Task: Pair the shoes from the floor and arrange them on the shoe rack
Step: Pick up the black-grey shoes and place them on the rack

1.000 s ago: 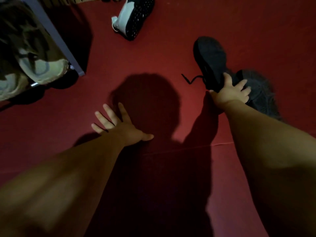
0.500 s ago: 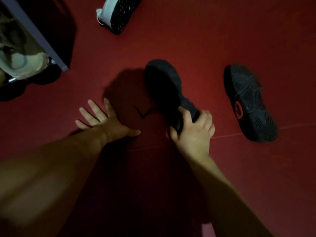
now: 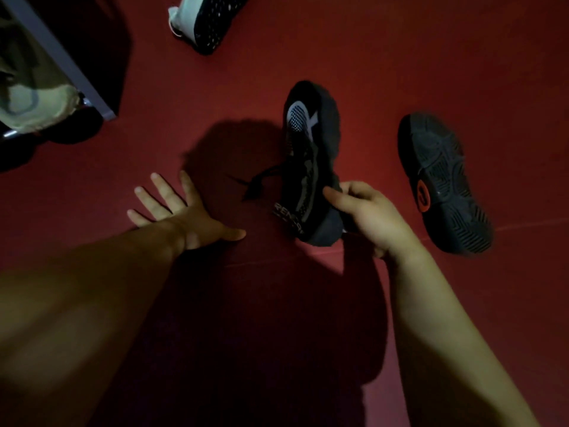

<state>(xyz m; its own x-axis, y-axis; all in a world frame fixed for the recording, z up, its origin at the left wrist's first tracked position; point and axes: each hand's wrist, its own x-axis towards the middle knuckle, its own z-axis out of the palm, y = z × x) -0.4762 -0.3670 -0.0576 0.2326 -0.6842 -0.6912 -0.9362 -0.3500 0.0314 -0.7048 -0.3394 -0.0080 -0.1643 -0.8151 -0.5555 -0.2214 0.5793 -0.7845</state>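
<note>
Flooring of deep red (image 3: 400, 57) fills the dim view. The right hand (image 3: 366, 217) grips a black sneaker (image 3: 311, 155) at its heel end, thumb on the near side and fingers curled round the back. The shoe is turned partly on its side with its toe pointing away from the person, showing a pale mesh patch near the toe and pale lettering by the collar. Its black laces (image 3: 255, 183) trail loose to the left. Whether the toe touches the floor cannot be told.

The left hand (image 3: 181, 211) lies flat on the floor with fingers spread and thumb out to the side, holding nothing, a little left of the held shoe.

Just right of the right hand, a second black sneaker (image 3: 440, 183) lies sole-up on the floor, with a round orange mark on the tread. Near the top edge a white sneaker with a black speckled sole (image 3: 206, 20) lies on its side. At the upper left stands the shoe rack (image 3: 61, 57), a grey bar of its frame showing, with a pale shoe (image 3: 34, 97) on it.
</note>
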